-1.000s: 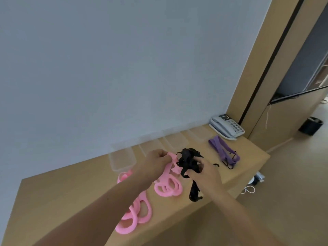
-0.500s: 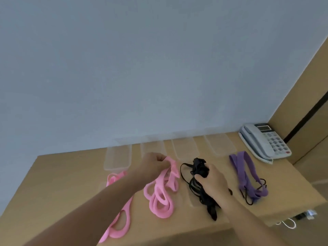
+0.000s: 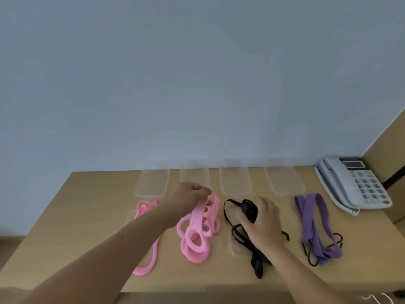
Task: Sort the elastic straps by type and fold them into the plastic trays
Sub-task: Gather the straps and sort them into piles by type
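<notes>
Left hand (image 3: 191, 194) is pinching the top loop of the wide pink elastic strap (image 3: 197, 235) on the tan wooden table (image 3: 87, 216); my right hand (image 3: 262, 220) is clamping a bunched thin black elastic strap (image 3: 237, 235) just beside it. I am judging it wisest to be folding one colour at a time, flat, toward the clear plastic trays (image 3: 235, 183) behind. Right palm side is hiding from me; tray rims are barely showing.

Two pink strap heaps (image 3: 198, 242); black strap bundle (image 3: 248, 210) beside; purple straps (image 3: 315, 222) farther right; four clear trays (image 3: 235, 181) behind
</notes>
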`<action>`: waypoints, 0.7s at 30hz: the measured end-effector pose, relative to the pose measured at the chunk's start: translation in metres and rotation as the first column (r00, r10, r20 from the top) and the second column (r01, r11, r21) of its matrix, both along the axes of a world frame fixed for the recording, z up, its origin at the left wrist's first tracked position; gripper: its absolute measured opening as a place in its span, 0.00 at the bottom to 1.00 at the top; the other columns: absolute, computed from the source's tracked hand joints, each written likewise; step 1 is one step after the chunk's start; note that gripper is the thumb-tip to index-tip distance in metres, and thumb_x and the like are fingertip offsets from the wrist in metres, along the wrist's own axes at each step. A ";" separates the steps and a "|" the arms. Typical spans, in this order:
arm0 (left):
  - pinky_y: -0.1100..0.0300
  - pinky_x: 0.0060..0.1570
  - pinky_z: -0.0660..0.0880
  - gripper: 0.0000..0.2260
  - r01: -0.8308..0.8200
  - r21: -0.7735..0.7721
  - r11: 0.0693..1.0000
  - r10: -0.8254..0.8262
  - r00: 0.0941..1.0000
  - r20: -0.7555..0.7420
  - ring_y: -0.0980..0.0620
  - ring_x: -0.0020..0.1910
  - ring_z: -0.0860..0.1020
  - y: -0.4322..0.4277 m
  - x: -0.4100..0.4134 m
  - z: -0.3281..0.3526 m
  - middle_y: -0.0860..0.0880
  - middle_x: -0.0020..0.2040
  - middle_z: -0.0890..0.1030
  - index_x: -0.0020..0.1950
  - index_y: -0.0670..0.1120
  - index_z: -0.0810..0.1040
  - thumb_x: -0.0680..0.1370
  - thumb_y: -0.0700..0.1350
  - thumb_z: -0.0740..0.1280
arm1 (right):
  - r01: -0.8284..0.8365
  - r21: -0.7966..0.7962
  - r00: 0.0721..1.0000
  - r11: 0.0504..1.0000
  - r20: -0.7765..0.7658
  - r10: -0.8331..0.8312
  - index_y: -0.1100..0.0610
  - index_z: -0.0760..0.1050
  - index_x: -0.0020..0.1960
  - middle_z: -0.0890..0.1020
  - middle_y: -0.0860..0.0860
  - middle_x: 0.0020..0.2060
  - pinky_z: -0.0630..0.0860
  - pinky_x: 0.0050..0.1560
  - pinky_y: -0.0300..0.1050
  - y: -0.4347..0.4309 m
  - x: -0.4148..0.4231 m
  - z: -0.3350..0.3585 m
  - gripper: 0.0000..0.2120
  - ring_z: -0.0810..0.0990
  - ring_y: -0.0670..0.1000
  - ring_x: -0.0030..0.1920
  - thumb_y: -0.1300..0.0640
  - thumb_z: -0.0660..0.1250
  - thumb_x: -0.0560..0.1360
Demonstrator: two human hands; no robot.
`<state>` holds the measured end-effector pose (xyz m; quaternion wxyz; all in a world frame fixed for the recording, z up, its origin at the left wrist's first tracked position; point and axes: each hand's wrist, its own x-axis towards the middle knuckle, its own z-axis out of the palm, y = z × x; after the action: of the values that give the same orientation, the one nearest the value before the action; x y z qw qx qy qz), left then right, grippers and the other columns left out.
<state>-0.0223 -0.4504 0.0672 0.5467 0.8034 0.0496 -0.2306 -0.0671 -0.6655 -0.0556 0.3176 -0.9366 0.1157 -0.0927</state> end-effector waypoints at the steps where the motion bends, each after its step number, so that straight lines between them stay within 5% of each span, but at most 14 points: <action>1: 0.64 0.36 0.76 0.09 -0.006 -0.018 1.000 0.006 1.000 0.001 0.50 0.38 0.82 -0.001 0.000 0.002 0.42 0.46 0.85 0.54 0.40 0.82 0.79 0.38 0.63 | -0.118 0.101 0.993 0.988 0.022 0.117 0.51 0.67 0.70 0.70 0.46 0.65 0.67 0.64 0.43 0.007 0.000 0.011 0.35 0.66 0.49 0.66 0.35 0.65 0.68; 4: 0.62 0.36 0.78 0.09 -0.015 -0.122 0.992 0.013 1.000 -0.021 0.48 0.39 0.81 -0.002 -0.001 0.010 0.39 0.46 0.84 0.54 0.39 0.81 0.79 0.37 0.63 | -0.468 0.422 0.854 0.776 -0.009 0.520 0.33 0.61 0.69 0.68 0.36 0.66 0.67 0.66 0.45 0.040 0.002 0.042 0.36 0.66 0.42 0.68 0.36 0.72 0.64; 6: 0.57 0.43 0.78 0.08 -0.036 -0.195 0.980 0.031 0.999 -0.030 0.46 0.42 0.81 0.001 0.001 0.016 0.39 0.47 0.83 0.53 0.39 0.81 0.79 0.36 0.63 | -0.513 0.552 0.808 0.657 0.053 0.586 0.35 0.65 0.68 0.76 0.42 0.63 0.73 0.63 0.54 0.060 0.006 0.043 0.36 0.74 0.48 0.66 0.43 0.78 0.65; 10: 0.54 0.44 0.80 0.08 -0.119 -0.366 0.923 0.083 0.990 -0.111 0.44 0.43 0.82 0.019 0.004 0.020 0.38 0.47 0.83 0.54 0.36 0.79 0.79 0.33 0.62 | -0.384 0.487 0.908 0.785 0.044 0.417 0.44 0.74 0.55 0.81 0.47 0.49 0.78 0.53 0.57 0.085 0.005 0.049 0.16 0.80 0.50 0.52 0.45 0.71 0.69; 12: 0.53 0.46 0.81 0.10 -0.137 -0.418 0.898 0.084 0.986 -0.144 0.43 0.46 0.81 0.030 0.004 0.017 0.37 0.49 0.83 0.58 0.37 0.76 0.79 0.32 0.60 | -0.375 0.401 0.916 0.836 0.022 0.400 0.51 0.76 0.52 0.81 0.48 0.42 0.79 0.48 0.51 0.093 0.007 0.052 0.09 0.80 0.49 0.45 0.49 0.69 0.74; 17: 0.56 0.40 0.76 0.19 -0.088 -0.138 0.986 0.085 0.996 -0.028 0.47 0.43 0.79 0.060 0.016 -0.016 0.39 0.50 0.82 0.66 0.40 0.73 0.75 0.32 0.66 | -0.240 0.588 0.930 0.772 -0.089 0.357 0.52 0.78 0.53 0.85 0.48 0.41 0.80 0.41 0.41 0.108 0.008 0.043 0.08 0.84 0.45 0.40 0.56 0.71 0.74; 21: 0.56 0.37 0.75 0.20 -0.128 -0.061 0.990 0.121 0.987 -0.105 0.46 0.44 0.79 0.077 0.014 -0.054 0.37 0.55 0.81 0.68 0.40 0.70 0.76 0.35 0.67 | -0.086 0.614 0.912 0.785 -0.268 0.310 0.54 0.79 0.47 0.85 0.51 0.40 0.82 0.44 0.48 0.121 0.011 0.014 0.06 0.85 0.50 0.40 0.57 0.73 0.71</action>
<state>-0.0086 -0.3731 0.0130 0.5835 0.7672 0.1196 -0.2378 -0.0557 -0.5441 -0.0416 0.5741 -0.7990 0.0934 0.1527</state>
